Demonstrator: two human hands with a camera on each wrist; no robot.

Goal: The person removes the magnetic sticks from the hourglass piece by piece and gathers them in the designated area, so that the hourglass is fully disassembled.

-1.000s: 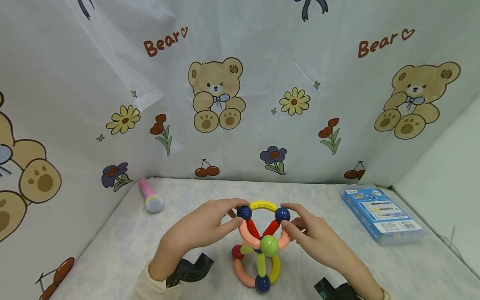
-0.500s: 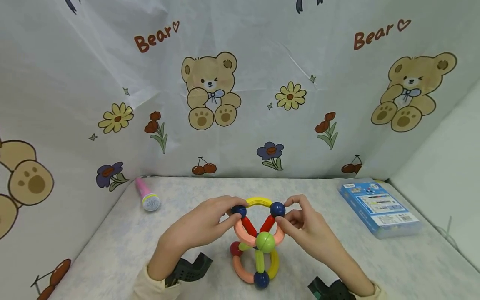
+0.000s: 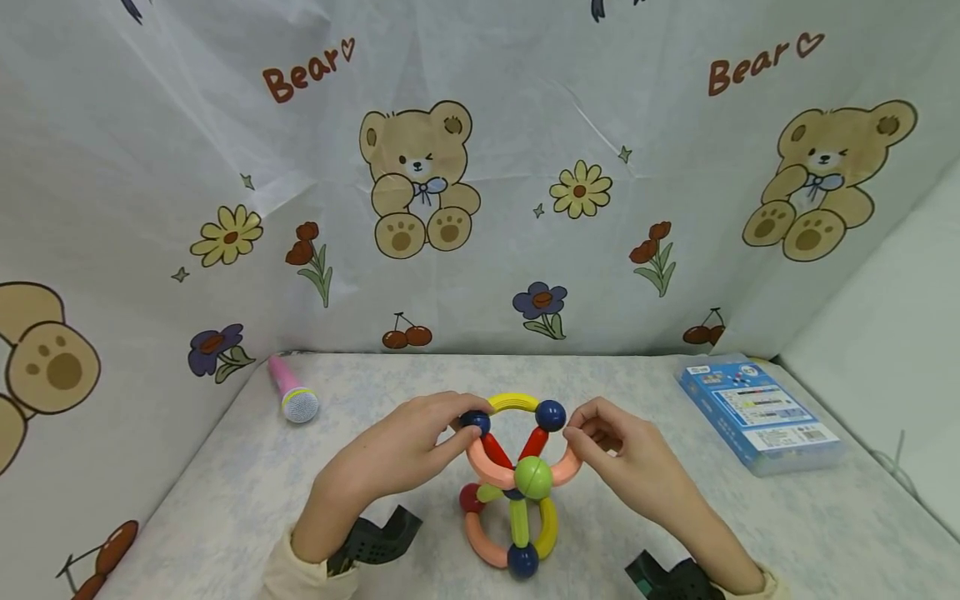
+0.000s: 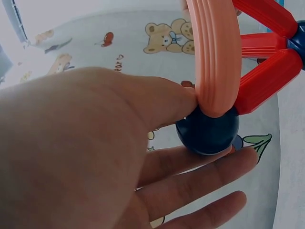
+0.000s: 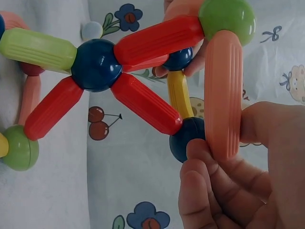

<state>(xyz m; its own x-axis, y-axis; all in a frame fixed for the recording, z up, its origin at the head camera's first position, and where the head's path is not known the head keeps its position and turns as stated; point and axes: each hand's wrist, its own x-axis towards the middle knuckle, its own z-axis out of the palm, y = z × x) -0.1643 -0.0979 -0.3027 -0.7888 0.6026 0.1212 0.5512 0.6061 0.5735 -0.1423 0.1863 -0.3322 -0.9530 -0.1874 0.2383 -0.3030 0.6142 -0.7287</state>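
Left hand point(image 3: 408, 442) of mine pinches a dark blue ball point(image 3: 474, 422), and my right hand point(image 3: 628, 446) pinches a pink curvy stick point(image 3: 567, 469) joined to a green ball point(image 3: 533, 478). They're all bits of one stick-and-ball toy point(image 3: 519, 525) between my hands, and a blue box point(image 3: 757, 417) lies off to my right

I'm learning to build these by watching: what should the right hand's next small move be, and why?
Probably ease the pink curved stick up toward the upper right blue ball: the right hand pinches its end, which appears apart from that ball in the head view, while the left hand holds the opposite blue ball.
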